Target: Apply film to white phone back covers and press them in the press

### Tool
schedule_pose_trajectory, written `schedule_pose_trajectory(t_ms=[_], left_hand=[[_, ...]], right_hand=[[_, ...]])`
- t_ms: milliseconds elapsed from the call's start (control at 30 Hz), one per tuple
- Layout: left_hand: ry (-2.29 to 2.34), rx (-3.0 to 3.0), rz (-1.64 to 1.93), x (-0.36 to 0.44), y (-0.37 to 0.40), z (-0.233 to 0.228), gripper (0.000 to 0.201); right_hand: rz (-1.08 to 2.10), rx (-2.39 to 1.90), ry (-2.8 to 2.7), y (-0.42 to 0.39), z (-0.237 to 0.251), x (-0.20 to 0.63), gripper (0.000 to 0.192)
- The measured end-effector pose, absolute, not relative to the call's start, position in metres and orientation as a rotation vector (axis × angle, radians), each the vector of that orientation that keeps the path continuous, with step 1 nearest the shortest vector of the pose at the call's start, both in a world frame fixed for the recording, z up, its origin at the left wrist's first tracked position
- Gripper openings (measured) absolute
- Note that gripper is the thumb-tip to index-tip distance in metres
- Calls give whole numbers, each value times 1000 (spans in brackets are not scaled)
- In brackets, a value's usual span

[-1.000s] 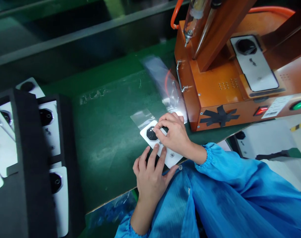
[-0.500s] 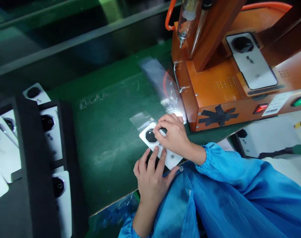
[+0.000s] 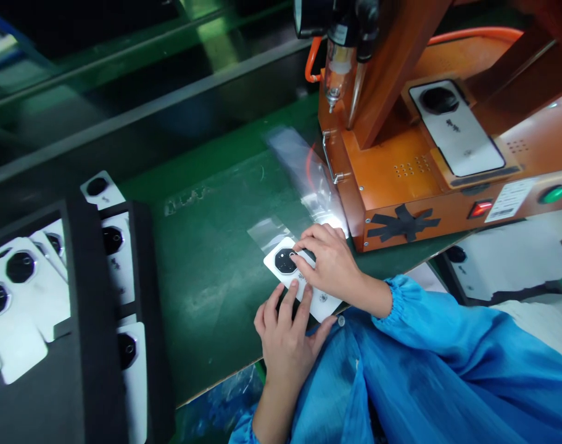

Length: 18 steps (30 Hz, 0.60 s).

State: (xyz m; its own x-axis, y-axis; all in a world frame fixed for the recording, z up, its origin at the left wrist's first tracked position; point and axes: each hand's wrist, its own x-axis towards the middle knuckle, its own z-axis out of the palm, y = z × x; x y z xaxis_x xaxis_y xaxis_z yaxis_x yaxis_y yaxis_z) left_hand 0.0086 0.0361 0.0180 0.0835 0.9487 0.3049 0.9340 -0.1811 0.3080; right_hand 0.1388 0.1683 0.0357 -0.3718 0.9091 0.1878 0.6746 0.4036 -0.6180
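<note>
Phone cover [image 3: 316,300] lies on the table [image 3: 206,296], probably light, stiff, slick: we'd hold its edges. Our spread left hand [image 3: 287,339] touches it; whether our right hand [image 3: 330,264] pinches anything, we cannot tell.

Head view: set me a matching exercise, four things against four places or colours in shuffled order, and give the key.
1. Left hand
2. Right hand
3. Tape
4. Right sleeve

A. Blue
B. At the black camera area
C. On the orange machine's front
D. Touching the white panel's lower-left edge

Pairs: 1-D, 2-B, 3-C, 4-A
</note>
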Motion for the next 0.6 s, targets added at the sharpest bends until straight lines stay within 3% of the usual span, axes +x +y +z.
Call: schedule_pose_trajectory(t_ms=[167, 600], left_hand=[[1989, 2273, 684, 9, 37, 20, 56], [1940, 2292, 703, 6, 35, 25, 52]], right_hand=[[567, -1234, -2187, 148, 41, 163, 38], [639, -816, -2714, 104, 55, 212, 53]])
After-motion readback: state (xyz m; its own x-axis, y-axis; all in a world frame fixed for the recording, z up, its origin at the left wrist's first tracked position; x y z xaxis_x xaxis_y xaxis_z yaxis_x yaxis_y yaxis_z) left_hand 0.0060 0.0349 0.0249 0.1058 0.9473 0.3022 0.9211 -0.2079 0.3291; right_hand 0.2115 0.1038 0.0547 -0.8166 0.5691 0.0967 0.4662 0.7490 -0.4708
